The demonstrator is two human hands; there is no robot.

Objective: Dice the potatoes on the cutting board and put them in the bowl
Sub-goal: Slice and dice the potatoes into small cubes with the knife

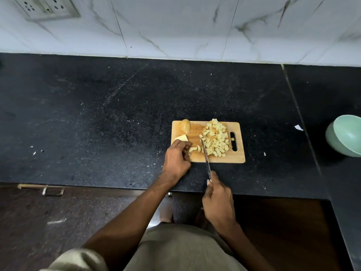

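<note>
Pinning a thin potato strip against the cutting board with your left hand, fingers curled down on it, you've got your right hand wrapped around the knife, blade down just beside those fingertips. That strip looks firm but wet and probably slippery, so hold it near its left end and tuck your fingertips back. The pile of cubes sits on the board's right half: light, loose, likely to scatter, best scooped together. A cut wedge and an unpeeled potato piece wait at the far left. The green bowl stands well apart on the table, far right.
</note>
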